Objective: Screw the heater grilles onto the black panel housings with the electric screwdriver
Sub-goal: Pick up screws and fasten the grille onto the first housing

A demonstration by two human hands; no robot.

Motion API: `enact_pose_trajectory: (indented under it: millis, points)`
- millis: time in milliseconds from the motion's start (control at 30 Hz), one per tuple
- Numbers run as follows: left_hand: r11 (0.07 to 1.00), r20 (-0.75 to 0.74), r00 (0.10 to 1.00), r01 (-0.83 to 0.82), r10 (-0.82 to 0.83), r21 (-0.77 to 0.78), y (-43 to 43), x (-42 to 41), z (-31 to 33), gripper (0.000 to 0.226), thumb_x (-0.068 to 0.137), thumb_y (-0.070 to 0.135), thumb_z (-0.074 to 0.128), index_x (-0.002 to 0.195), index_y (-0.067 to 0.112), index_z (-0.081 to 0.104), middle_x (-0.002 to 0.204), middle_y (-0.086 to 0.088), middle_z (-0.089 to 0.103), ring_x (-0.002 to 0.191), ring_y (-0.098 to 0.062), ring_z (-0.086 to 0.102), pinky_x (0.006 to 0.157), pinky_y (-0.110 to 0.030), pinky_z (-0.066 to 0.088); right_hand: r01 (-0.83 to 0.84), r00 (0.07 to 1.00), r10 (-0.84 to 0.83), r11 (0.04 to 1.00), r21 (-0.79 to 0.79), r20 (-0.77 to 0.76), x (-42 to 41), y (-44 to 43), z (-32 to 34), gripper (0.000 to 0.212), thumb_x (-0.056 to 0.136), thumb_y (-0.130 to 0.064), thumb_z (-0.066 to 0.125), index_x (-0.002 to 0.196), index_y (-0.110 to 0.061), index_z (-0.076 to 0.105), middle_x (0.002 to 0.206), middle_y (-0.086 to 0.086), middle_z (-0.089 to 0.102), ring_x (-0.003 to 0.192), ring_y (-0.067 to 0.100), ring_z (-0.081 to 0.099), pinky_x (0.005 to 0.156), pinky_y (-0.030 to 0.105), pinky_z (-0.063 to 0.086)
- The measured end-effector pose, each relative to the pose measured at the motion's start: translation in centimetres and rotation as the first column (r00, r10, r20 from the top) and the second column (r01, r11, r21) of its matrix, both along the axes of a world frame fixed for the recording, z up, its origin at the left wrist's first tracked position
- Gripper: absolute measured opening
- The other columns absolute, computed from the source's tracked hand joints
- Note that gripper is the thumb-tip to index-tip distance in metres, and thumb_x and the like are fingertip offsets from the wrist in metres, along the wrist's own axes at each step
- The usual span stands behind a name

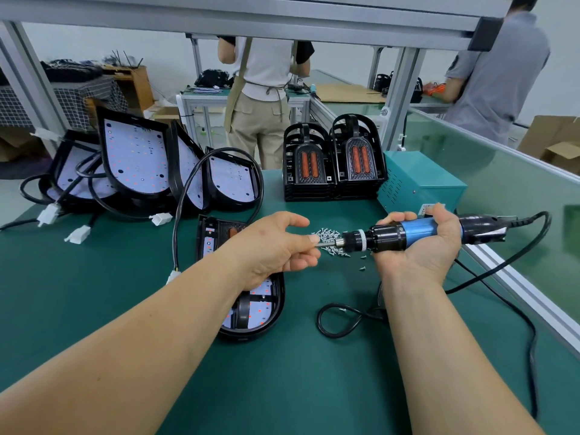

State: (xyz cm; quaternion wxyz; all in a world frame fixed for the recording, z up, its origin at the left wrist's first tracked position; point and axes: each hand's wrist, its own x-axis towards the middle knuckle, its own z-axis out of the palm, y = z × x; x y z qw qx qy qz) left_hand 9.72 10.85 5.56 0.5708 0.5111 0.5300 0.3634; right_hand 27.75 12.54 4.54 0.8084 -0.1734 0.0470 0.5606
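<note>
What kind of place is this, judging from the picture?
Most likely a small factory assembly line. Stacks of identical heater grilles and panel housings wait on a green bench, the right hand holds a corded electric screwdriver, and other workers stand at similar benches.

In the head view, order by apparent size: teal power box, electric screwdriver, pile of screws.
1. teal power box, though it sits farther from the camera
2. electric screwdriver
3. pile of screws

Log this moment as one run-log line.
stage: loading screw | right hand: holds electric screwdriver | left hand: fingertips at bit | screws: loose pile on mat | panel housing: under left hand
</note>
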Motion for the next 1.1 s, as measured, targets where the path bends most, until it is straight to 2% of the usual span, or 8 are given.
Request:
enact_pose_trajectory:
  millis: [133, 267, 367, 533, 633, 833, 1000, 1100]
  points:
    - [0.967, -0.303, 0.946, -0.033, 0.112, 0.254, -0.1, -2.4, 1.4, 0.044, 0.093, 0.041, 0.064, 0.133, 0.028, 0.053, 0.101, -0.001, 0.069, 0.094, -0.016, 0.069, 0.084, -0.028, 0.056, -0.015, 0.999, 0.015, 1.0, -0.008, 0.035, 0.1, 0.0, -0.2, 0.018, 0.085, -0.022, 0.067, 0.083, -0.014, 0.051, 0.058, 0.001, 0.056, 0.044, 0.017, 0.055, 0.053, 0.023, 0.05]
    - [0.824, -0.265, 0.848, -0.296, 0.46, 0.483, 0.0, -8.4, 2.0, 0.026, 0.092, 0.039, 0.065, 0.117, 0.032, 0.061, 0.101, 0.012, 0.063, 0.091, -0.002, 0.059, 0.076, -0.02, 0.044, -0.022, 0.999, 0.022, 1.0, 0.006, 0.05, 0.0, 0.0, -0.1, 0.017, 0.085, -0.023, 0.066, 0.079, -0.015, 0.052, 0.059, 0.0, 0.055, 0.046, 0.017, 0.055, 0.055, 0.023, 0.05]
    - [0.83, -0.313, 0.786, -0.412, 0.532, 0.376, -0.6, -10.9, -0.2, 0.039, 0.094, 0.042, 0.062, 0.127, 0.023, 0.058, 0.096, 0.009, 0.057, 0.085, -0.008, 0.054, 0.073, -0.024, 0.04, -0.054, 0.996, 0.051, 0.998, 0.035, 0.071, -1.3, -0.5, 0.4, 0.016, 0.086, -0.021, 0.065, 0.077, -0.015, 0.052, 0.059, 0.001, 0.054, 0.045, 0.016, 0.055, 0.053, 0.022, 0.049]
    - [0.907, -0.318, 0.85, -0.389, 0.42, 0.16, -2.0, -10.4, -3.2, 0.062, 0.089, 0.064, 0.055, 0.139, 0.028, 0.046, 0.112, 0.006, 0.06, 0.102, -0.017, 0.057, 0.083, -0.033, 0.042, -0.165, 0.964, 0.136, 0.98, 0.114, 0.229, -4.7, -2.0, 1.3, 0.012, 0.088, -0.023, 0.06, 0.084, -0.018, 0.051, 0.062, -0.001, 0.052, 0.05, 0.016, 0.053, 0.057, 0.023, 0.046]
    - [0.92, -0.318, 0.864, -0.368, 0.391, 0.132, -2.5, -10.5, -3.2, 0.063, 0.09, 0.063, 0.054, 0.143, 0.032, 0.041, 0.106, 0.007, 0.061, 0.087, -0.012, 0.058, 0.065, -0.028, 0.046, -0.252, 0.924, 0.182, 0.951, 0.178, 0.337, -7.0, -3.0, 1.9, 0.007, 0.091, -0.023, 0.056, 0.088, -0.02, 0.05, 0.062, -0.001, 0.05, 0.051, 0.016, 0.052, 0.055, 0.023, 0.046]
    - [0.963, -0.219, 0.938, -0.267, 0.27, 0.043, -3.2, -10.9, -4.2, 0.083, 0.073, 0.059, 0.061, 0.148, 0.038, 0.033, 0.129, -0.001, 0.063, 0.117, -0.025, 0.061, 0.103, -0.046, 0.048, -0.365, 0.826, 0.183, 0.894, 0.259, 0.533, -10.6, -4.1, 2.0, 0.007, 0.084, -0.019, 0.056, 0.087, -0.025, 0.053, 0.061, -0.001, 0.05, 0.053, 0.018, 0.05, 0.057, 0.025, 0.044]
    - [0.967, -0.143, 0.959, -0.233, 0.246, 0.1, -3.1, -10.8, -4.6, 0.054, 0.074, 0.048, 0.061, 0.127, 0.041, 0.055, 0.114, 0.007, 0.072, 0.106, -0.021, 0.068, 0.099, -0.046, 0.052, -0.375, 0.786, 0.17, 0.896, 0.239, 0.595, -11.6, -4.1, 2.0, 0.012, 0.078, -0.019, 0.058, 0.088, -0.023, 0.053, 0.059, 0.001, 0.049, 0.052, 0.019, 0.049, 0.058, 0.027, 0.043]
    - [0.968, -0.14, 0.961, -0.224, 0.239, 0.113, -3.0, -10.7, -4.6, 0.07, 0.074, 0.05, 0.06, 0.142, 0.038, 0.046, 0.115, 0.003, 0.072, 0.105, -0.027, 0.07, 0.098, -0.051, 0.053, -0.361, 0.787, 0.164, 0.904, 0.229, 0.594, -11.7, -4.0, 2.0, 0.016, 0.076, -0.02, 0.058, 0.09, -0.023, 0.052, 0.059, 0.001, 0.048, 0.054, 0.019, 0.048, 0.057, 0.027, 0.043]
